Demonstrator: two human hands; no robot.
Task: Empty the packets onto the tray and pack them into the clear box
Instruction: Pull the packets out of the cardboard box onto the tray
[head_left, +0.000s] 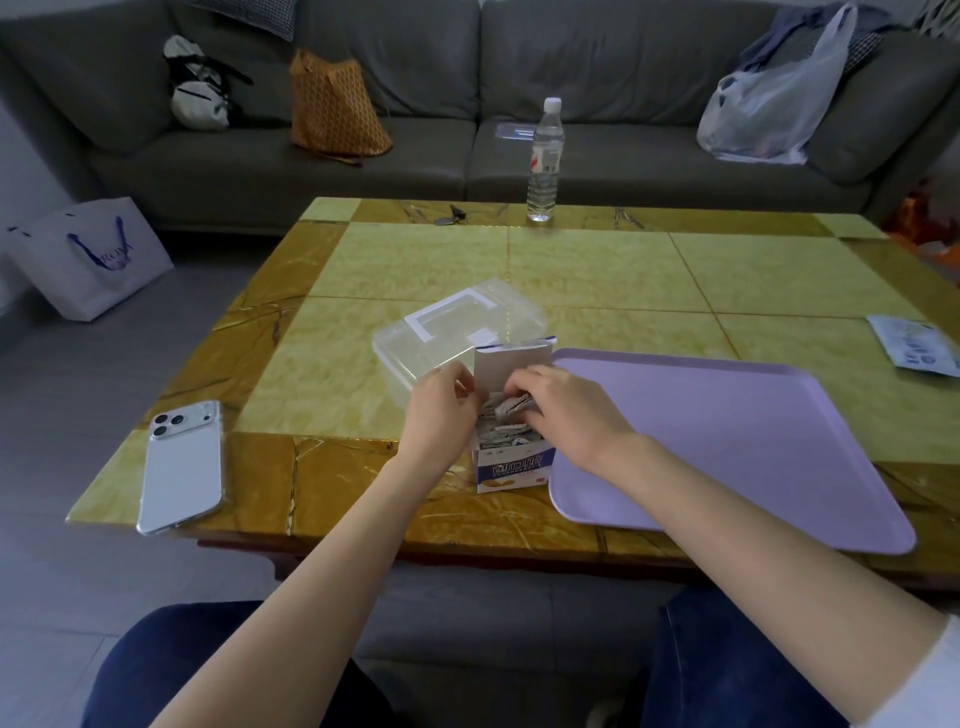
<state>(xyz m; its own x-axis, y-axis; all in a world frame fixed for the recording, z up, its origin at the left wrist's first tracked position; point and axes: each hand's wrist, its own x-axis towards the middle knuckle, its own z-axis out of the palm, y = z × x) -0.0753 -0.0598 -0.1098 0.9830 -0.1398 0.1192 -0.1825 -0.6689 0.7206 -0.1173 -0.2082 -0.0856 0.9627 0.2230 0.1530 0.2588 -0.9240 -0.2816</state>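
Observation:
A small white and purple carton stands open at the table's near edge, its lid flap up. Several grey packets fill it. My left hand grips the carton's left side near the top. My right hand reaches into the carton, and its fingers pinch one of the packets. The lilac tray lies just right of the carton with nothing on it. The clear box with a white handle on its lid sits behind the carton, partly hidden by it.
A white phone lies at the table's near left corner. A water bottle and keys stand at the far edge. A flat foil pouch lies at the right edge. A sofa with bags is behind.

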